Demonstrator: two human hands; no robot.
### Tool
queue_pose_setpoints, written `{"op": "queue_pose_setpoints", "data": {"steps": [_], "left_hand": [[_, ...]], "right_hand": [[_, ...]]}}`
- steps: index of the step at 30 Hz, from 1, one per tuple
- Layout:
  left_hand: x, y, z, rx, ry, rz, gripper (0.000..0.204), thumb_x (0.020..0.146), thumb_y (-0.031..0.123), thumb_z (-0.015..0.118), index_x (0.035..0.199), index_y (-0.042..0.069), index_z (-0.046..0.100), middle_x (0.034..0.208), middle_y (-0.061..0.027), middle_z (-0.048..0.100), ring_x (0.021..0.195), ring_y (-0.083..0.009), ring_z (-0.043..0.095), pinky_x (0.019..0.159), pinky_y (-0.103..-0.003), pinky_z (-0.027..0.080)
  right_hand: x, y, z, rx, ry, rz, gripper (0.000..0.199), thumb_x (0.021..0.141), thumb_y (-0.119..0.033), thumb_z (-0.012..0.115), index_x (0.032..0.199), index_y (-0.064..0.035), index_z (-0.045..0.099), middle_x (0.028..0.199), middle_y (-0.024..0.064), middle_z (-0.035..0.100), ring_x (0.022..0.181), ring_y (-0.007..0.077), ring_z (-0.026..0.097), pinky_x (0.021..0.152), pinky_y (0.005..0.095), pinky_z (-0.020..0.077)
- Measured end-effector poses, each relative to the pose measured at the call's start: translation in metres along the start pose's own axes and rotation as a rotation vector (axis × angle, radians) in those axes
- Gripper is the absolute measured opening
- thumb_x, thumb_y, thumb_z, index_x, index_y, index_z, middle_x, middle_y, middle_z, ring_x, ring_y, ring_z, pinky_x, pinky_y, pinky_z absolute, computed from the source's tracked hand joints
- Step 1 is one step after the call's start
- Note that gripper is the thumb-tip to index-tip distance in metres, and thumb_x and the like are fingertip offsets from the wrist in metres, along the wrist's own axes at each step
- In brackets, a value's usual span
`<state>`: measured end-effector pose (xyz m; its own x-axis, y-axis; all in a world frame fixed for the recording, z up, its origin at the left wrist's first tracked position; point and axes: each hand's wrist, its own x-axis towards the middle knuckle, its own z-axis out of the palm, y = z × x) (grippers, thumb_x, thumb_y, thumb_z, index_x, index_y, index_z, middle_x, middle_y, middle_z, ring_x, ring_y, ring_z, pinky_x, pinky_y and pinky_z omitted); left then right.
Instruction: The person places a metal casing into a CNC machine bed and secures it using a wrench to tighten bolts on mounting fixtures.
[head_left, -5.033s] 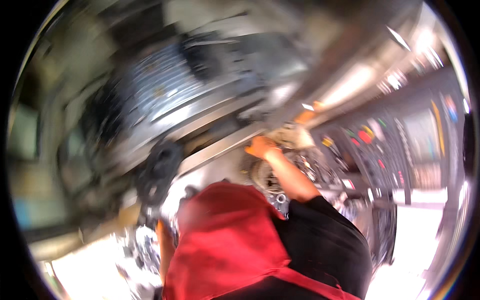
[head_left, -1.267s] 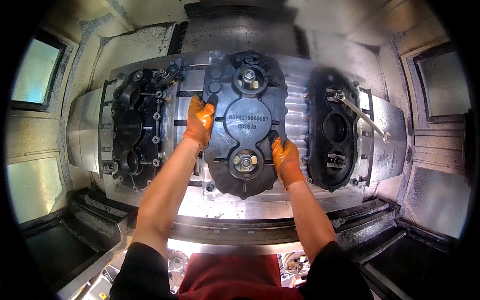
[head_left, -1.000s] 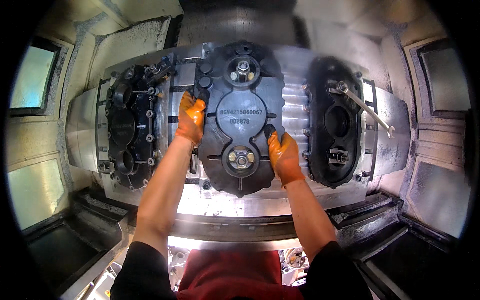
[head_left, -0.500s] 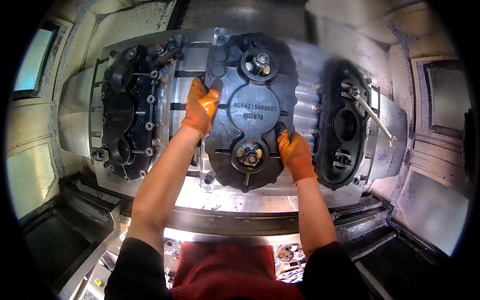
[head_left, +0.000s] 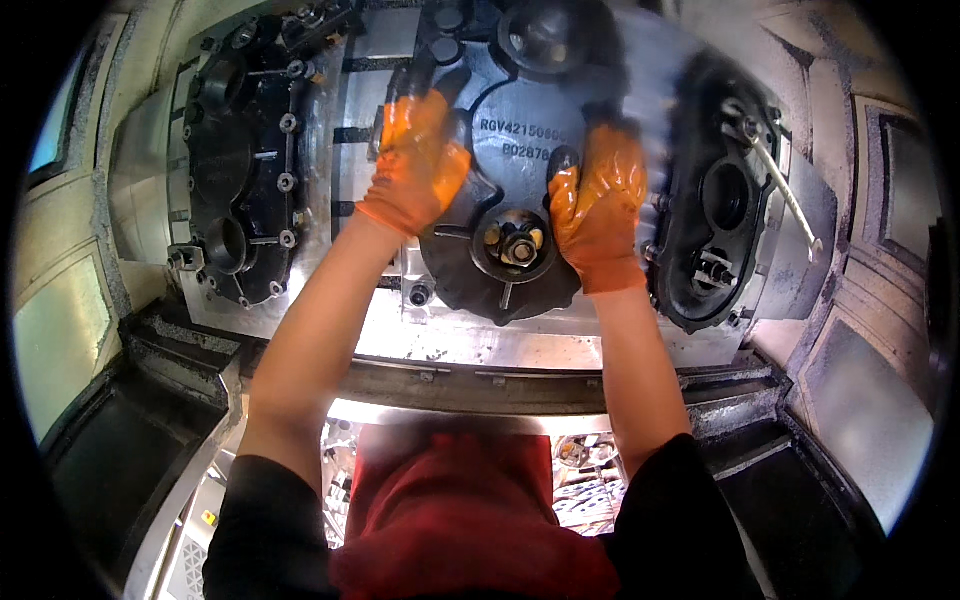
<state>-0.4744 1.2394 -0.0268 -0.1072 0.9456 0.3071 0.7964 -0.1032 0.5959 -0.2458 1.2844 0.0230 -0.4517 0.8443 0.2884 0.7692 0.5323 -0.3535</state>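
A black cast cover (head_left: pixel 515 115) with raised characters lies in the middle of the metal fixture, a bolt and nut (head_left: pixel 519 250) showing in its near round opening. My left hand (head_left: pixel 415 160), in an orange glove with dark fingertips, is over the cover's left edge, fingers stretched forward and thumb apart. Over the right edge is my right hand (head_left: pixel 603 195), gloved alike, its fingers extended and its thumb toward the cover's middle. Neither hand visibly grips anything; their fingertips are blurred, and contact with the cover is hard to judge.
Another black casting (head_left: pixel 225 160), ringed with bolts, is fixed at the left. On the right stands a black housing (head_left: pixel 725 195), with an open-ended wrench (head_left: pixel 785 190) set on its upper nut. A metal ledge (head_left: pixel 470 385) runs along the near side, and light panels wall both sides.
The view has shifted, so the fixture sits higher in the picture. Both hands have come off their hold on the cover's edges, fingers now stretched. The cover looks about the same on the fixture.
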Motion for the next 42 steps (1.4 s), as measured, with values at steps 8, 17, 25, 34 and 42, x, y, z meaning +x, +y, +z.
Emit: {"op": "queue_pose_setpoints", "data": {"steps": [8,17,25,34,42], "left_hand": [[0.0,-0.006,0.011,-0.362,0.069,-0.085,0.054,0.076,0.005,0.057,0.128,-0.006,0.047,0.1,-0.0213,0.055,0.089,-0.036,0.044,0.085,-0.043,0.041],[-0.007,-0.015,0.02,-0.36,0.129,-0.029,0.061,0.086,0.016,0.06,0.137,-0.01,0.038,0.131,-0.0278,0.049,0.126,-0.0414,0.039,0.109,-0.042,0.029],[-0.016,-0.016,0.019,-0.276,0.074,-0.024,0.061,0.086,0.021,0.056,0.138,-0.006,0.04,0.135,-0.0323,0.045,0.131,-0.0459,0.038,0.109,-0.042,0.034],[-0.02,0.015,-0.015,-0.35,0.123,-0.224,0.062,0.091,0.033,0.055,0.139,-0.002,0.04,0.129,-0.026,0.05,0.121,-0.0407,0.047,0.106,-0.043,0.036],[-0.11,-0.005,0.032,-0.841,0.196,-0.542,0.062,0.092,0.014,0.062,0.143,-0.007,0.033,0.143,-0.0181,0.042,0.134,-0.0279,0.04,0.112,-0.035,0.031]], "right_hand": [[-0.008,0.009,0.007,0.083,-0.039,-0.008,0.054,0.091,-0.027,0.055,0.128,0.0118,0.046,0.126,0.0334,0.049,0.119,0.0502,0.045,0.108,0.0555,0.0289],[0.001,0.01,0.012,0.023,-0.018,-0.005,0.055,0.092,-0.032,0.051,0.127,0.0098,0.049,0.125,0.0306,0.052,0.122,0.0483,0.043,0.11,0.052,0.0277],[-0.007,0.011,0.019,0.015,0.12,-0.027,0.049,0.09,-0.032,0.053,0.124,0.0035,0.053,0.118,0.0256,0.056,0.115,0.0465,0.047,0.104,0.0523,0.0332],[-0.019,0.022,0.005,0.072,0.188,0.055,0.051,0.089,-0.027,0.058,0.125,0.0078,0.05,0.123,0.0291,0.054,0.117,0.0471,0.048,0.102,0.0518,0.0371],[-0.102,0.022,-0.007,0.325,0.146,0.175,0.041,0.092,-0.011,0.054,0.128,0.0086,0.051,0.123,0.0259,0.058,0.106,0.0337,0.06,0.094,0.0382,0.046]]}}
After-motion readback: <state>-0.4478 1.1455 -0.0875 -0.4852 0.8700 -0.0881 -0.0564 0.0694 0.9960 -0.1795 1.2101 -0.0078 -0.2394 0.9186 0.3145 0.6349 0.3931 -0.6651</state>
